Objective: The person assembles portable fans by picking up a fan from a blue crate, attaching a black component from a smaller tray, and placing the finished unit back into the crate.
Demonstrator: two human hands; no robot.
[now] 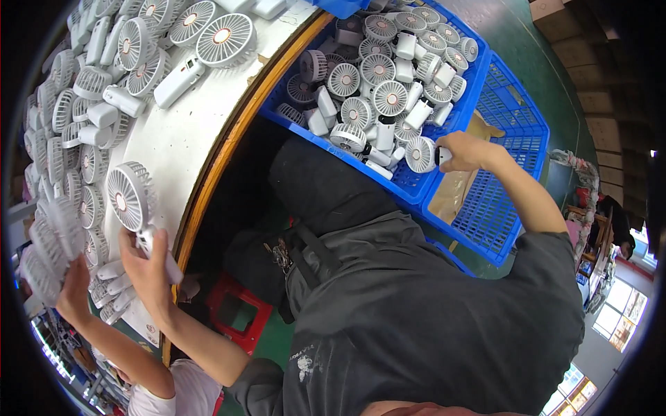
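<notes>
My left hand [149,274] is wrapped round the handle of a white handheld fan [127,197], its round slatted head upright by the table's edge. At the right, my right hand [465,150] grips a second handheld fan [420,154] by its handle. That fan's head lies over the near right corner of a blue crate [406,187], touching or close above the fans in it. Several white fans [390,98] fill this crate, heads and handles pointing many ways. Part of each held handle is hidden by my fingers.
A white table [173,149] with a wooden edge carries a heap of fans [90,83]. A co-worker's hand [75,291] moves blurred fans at the left. Another blue crate [538,139] with cardboard inside adjoins the full one. A red stool [239,312] stands below the table.
</notes>
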